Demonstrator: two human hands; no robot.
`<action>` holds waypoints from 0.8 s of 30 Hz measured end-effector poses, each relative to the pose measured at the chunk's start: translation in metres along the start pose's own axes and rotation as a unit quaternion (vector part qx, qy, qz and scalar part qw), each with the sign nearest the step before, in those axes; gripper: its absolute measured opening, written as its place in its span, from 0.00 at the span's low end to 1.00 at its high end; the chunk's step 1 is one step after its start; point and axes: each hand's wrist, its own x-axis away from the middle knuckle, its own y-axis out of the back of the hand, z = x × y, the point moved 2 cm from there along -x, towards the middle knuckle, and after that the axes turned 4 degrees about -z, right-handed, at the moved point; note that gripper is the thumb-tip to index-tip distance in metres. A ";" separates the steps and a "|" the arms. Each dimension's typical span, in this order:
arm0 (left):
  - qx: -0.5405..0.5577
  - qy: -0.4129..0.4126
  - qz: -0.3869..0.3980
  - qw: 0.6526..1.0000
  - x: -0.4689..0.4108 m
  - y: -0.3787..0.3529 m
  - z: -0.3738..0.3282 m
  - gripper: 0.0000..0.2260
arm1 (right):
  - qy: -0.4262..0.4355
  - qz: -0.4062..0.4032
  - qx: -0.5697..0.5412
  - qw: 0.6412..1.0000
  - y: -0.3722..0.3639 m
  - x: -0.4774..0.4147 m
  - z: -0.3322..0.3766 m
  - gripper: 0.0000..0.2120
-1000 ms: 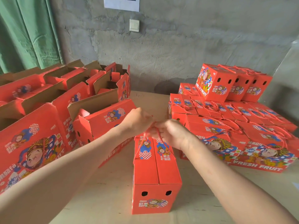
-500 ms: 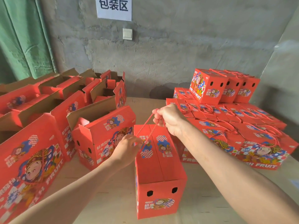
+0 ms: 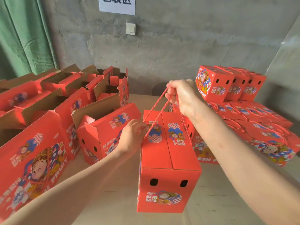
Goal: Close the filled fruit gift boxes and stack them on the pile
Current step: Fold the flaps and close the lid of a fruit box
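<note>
A closed red fruit gift box (image 3: 168, 161) stands in the middle, its two top flaps meeting at a centre seam. My right hand (image 3: 183, 96) grips the box's red rope handle (image 3: 156, 114) and holds it taut above the lid. My left hand (image 3: 133, 135) rests at the box's upper left edge, its fingertips touching the lid where the rope enters. The pile of closed boxes (image 3: 253, 125) lies to the right, with three boxes (image 3: 227, 85) standing on top at the back.
Several open red boxes (image 3: 100, 127) with raised cardboard flaps crowd the left side. A large printed box (image 3: 32, 161) is at the near left. The wooden tabletop (image 3: 113, 192) shows in front. A grey concrete wall and a green curtain (image 3: 24, 34) stand behind.
My right hand has pulled the rope handle up from the lid, and the box looks raised with it. My left hand dropped from the handle to the box's left edge.
</note>
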 end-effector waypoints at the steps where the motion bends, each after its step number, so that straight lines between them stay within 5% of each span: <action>1: -0.012 0.000 0.011 1.000 -0.002 -0.003 0.002 0.05 | -0.009 -0.006 0.003 1.000 0.000 -0.004 -0.002 0.07; 7: 0.012 0.058 0.005 0.998 0.009 -0.013 0.027 0.10 | -0.090 -0.016 0.042 0.995 -0.009 -0.033 -0.033 0.11; 16: -0.093 0.118 0.209 0.966 0.012 -0.038 0.075 0.19 | -0.087 -0.021 0.138 0.986 -0.027 -0.060 -0.066 0.04; 18: -0.098 0.113 0.239 0.959 0.013 -0.046 0.081 0.20 | -0.065 -0.025 0.193 0.979 -0.022 -0.060 -0.077 0.10; 20: -0.088 0.111 0.234 0.962 0.013 -0.051 0.084 0.20 | 0.003 0.002 0.362 0.932 -0.017 -0.051 -0.089 0.16; 22: -0.081 0.101 0.212 0.969 0.013 -0.052 0.086 0.19 | 0.081 0.032 0.550 0.830 -0.015 -0.031 -0.103 0.09; 24: -0.099 0.058 0.196 0.974 0.015 -0.050 0.086 0.17 | 0.102 0.093 0.625 0.768 -0.009 -0.010 -0.126 0.28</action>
